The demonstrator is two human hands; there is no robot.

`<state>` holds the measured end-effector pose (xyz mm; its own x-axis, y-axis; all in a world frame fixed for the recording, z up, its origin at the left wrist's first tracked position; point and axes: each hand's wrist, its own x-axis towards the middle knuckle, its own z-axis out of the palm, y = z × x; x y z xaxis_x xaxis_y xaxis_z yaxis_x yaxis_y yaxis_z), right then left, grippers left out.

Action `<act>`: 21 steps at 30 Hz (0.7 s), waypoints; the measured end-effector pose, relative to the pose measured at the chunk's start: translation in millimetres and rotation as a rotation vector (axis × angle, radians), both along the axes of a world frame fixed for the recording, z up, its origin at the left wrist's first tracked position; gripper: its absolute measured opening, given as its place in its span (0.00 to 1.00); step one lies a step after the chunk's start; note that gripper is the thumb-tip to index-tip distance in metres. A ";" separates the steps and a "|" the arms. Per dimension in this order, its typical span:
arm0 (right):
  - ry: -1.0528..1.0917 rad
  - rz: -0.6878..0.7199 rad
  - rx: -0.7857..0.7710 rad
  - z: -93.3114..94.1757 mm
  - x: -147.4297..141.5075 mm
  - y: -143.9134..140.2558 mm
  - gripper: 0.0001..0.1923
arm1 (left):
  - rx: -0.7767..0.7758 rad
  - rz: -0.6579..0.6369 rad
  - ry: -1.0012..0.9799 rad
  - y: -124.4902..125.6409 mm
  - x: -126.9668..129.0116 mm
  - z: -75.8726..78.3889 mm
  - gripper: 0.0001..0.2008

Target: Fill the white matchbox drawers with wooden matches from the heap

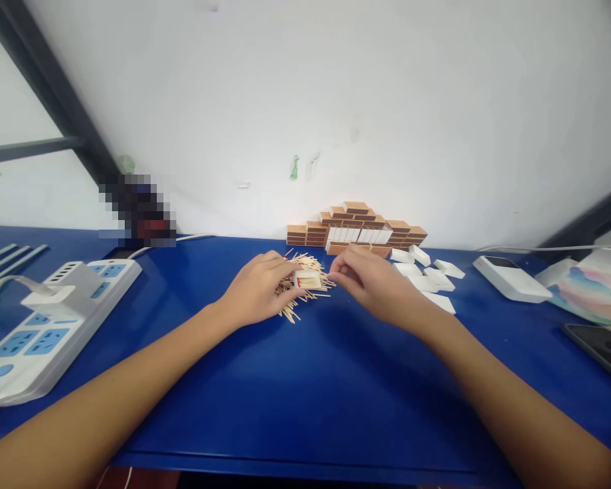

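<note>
Head view. The left hand (257, 288) was curled, palm down, over a loose heap of matchsticks (300, 285) on the blue tabletop (310, 380), its fingertips pinching a small open white tray (308, 279) at the heap's near edge. The tray lay just beyond the left fingertips and between the two hands; a few red-tipped sticks appeared to sit inside it, though the detail was too small to confirm. The right hand (369, 280) reached in from the opposite side, fingers bent toward the tray and drawn together; whether a stick was held between them could not be told.

Judgement: the step in hand appeared to be filling the tray with sticks from the heap. The next move would call for steadying the tray with the left hand while the right laid sticks parallel inside it.

Both forearms lay low over the tabletop, converging toward the heap, wrists nearly straight.

Beyond the right hand stood stacked brown matchboxes (356, 227) against the wall; to its outer side lay scattered white trays (428, 275). Well left of the left hand sat a power strip (45, 326).
</note>
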<state>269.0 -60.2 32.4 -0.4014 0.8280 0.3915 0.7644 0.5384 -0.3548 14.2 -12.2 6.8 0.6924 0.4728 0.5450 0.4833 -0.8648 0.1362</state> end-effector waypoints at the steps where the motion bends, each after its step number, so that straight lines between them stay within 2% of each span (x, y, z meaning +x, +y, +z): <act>1: 0.042 -0.004 0.036 0.1 -2.5 -1.3 0.05 | -0.012 -0.016 -0.004 -2.4 1.6 0.1 0.18; 5: 0.058 0.027 0.084 -7.7 -12.5 -6.2 0.05 | -0.030 -0.095 -0.037 -10.6 7.2 1.2 0.16; 9: 0.042 0.033 0.079 -9.1 -12.6 -6.8 0.04 | -0.045 -0.096 -0.067 -9.8 6.8 2.0 0.18; 12: 0.058 -0.004 0.086 -3.4 -7.4 -3.9 0.05 | -0.068 -0.045 -0.083 0.0 0.5 2.0 0.18; 15: 0.014 -0.033 0.068 -2.4 -2.4 0.3 0.06 | -0.123 0.075 -0.160 13.9 -8.0 1.5 0.17; 18: -0.092 -0.051 0.006 -8.9 0.5 4.2 0.06 | -0.181 0.176 -0.227 22.7 -13.2 0.8 0.14; 21: -0.160 -0.030 -0.081 -17.3 0.8 6.6 0.03 | -0.178 0.179 -0.224 23.2 -13.5 0.3 0.16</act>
